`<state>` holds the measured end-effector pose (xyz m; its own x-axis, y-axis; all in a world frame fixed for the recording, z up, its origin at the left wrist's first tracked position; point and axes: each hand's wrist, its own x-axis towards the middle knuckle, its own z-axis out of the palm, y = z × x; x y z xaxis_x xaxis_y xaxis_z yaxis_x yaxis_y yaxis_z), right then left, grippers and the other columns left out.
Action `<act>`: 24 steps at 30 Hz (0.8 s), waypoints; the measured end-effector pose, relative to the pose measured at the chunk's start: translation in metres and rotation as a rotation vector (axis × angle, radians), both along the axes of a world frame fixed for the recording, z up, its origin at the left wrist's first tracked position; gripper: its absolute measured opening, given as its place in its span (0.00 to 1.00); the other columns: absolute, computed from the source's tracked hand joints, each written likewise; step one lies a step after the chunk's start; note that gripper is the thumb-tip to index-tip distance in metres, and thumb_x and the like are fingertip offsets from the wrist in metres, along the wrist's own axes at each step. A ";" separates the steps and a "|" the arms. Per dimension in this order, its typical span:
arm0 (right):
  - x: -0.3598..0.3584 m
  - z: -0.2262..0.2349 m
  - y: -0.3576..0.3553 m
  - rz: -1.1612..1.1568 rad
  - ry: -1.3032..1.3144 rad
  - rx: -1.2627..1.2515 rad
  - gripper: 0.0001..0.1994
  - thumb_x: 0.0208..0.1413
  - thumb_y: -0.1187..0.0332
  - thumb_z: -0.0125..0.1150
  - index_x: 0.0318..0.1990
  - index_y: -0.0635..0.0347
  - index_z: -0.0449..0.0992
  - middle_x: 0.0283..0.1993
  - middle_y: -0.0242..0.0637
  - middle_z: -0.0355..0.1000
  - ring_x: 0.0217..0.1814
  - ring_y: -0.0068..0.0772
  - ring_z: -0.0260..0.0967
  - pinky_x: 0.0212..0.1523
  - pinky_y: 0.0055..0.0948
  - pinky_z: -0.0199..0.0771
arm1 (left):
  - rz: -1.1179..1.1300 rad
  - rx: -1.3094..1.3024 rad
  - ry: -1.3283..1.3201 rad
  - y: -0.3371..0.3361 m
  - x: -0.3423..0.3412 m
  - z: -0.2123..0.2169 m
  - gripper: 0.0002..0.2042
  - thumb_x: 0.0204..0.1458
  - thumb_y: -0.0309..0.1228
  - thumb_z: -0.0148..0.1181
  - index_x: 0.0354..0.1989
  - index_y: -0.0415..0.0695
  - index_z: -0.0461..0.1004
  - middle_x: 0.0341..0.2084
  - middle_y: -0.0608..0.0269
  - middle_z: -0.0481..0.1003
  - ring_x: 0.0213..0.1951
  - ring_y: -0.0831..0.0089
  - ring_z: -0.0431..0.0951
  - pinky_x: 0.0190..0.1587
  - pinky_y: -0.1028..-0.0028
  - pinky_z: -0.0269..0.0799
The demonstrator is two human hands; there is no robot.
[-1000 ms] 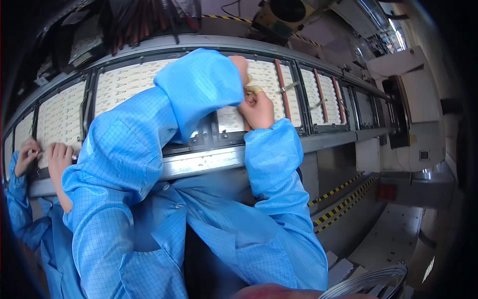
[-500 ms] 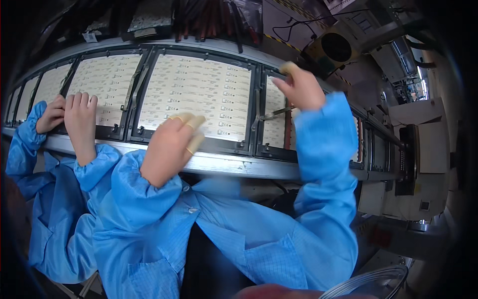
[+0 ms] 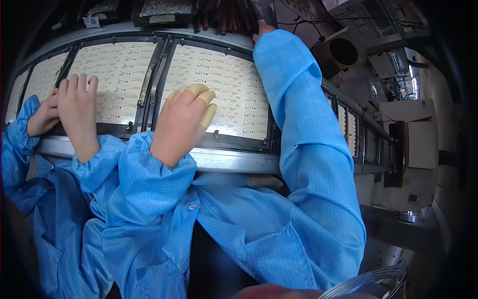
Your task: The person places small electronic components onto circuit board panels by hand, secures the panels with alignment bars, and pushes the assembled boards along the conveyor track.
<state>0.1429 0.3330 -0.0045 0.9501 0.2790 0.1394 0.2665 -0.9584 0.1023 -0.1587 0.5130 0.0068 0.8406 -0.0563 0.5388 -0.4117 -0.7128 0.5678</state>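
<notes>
A cream panel [image 3: 224, 65] with rows of small printed strips lies in a black frame on the line before me. My left hand [image 3: 181, 119], with pale yellow finger cots on its fingertips, is over the panel's near part. Its thumb stands apart from the slightly bent fingers, and nothing shows in it. Across the line, my right arm is stretched to the far edge. There my right hand [image 3: 263, 29] is beside a bundle of long dark strips [image 3: 221, 20]. Its fingers are mostly hidden, so I cannot tell whether it grips one.
At the left, a co-worker's two hands [image 3: 77, 112] are over the neighbouring framed panel [image 3: 117, 65]. A metal rail [image 3: 219, 160] runs along the near edge. Trays of pale small parts [image 3: 167, 9] stand at the back. A yellow-and-black round unit [image 3: 343, 52] is at the far right.
My right hand has moved from above the right-hand panel to the bundle at the back. My left hand stays over the panel. The view has shifted slightly.
</notes>
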 end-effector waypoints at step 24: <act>-0.259 -0.015 -0.014 -0.078 0.104 0.587 0.21 0.45 0.69 0.60 0.50 0.65 0.70 0.17 0.39 0.66 0.19 0.36 0.66 0.24 0.33 0.67 | -0.192 0.095 0.406 -0.047 0.096 -0.033 0.33 0.43 0.12 0.45 0.62 0.45 0.54 0.52 0.48 0.64 0.53 0.55 0.66 0.56 0.67 0.63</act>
<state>-0.1156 0.3186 -0.0198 0.9815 0.1127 0.1549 0.1738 -0.8638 -0.4729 -0.0631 0.4662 -0.0264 0.9521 -0.2650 0.1524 -0.2988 -0.7020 0.6464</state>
